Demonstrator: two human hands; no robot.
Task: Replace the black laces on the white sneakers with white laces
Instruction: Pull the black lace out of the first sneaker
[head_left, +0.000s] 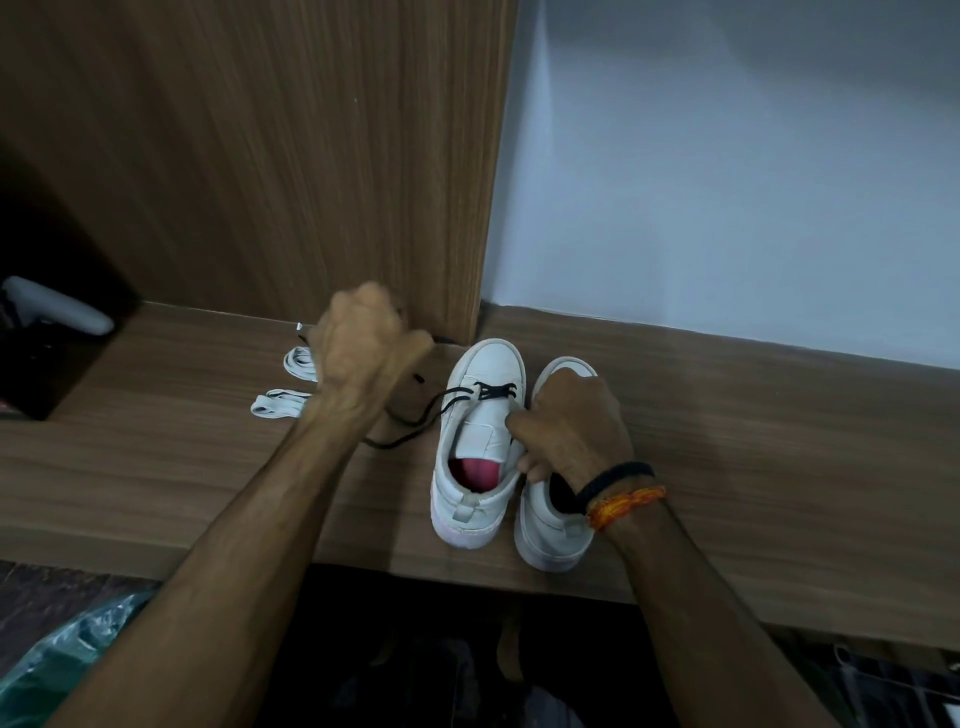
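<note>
Left hand (363, 338) clenched, pulling black lace (415, 421); right hand (571, 421) gripping sneaker (483, 415). Risk: lace snags in last eyelets, shoe tips.

On the wooden bench (779, 441), the left hand (358, 343) grips a black lace (415, 423) threaded through one white sneaker (480, 441); the right hand (571, 426) holds that sneaker's side, white laces (280, 402) nearby

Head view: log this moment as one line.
left hand: pulls black lace | right hand: holds left shoe | white laces: unused
</note>
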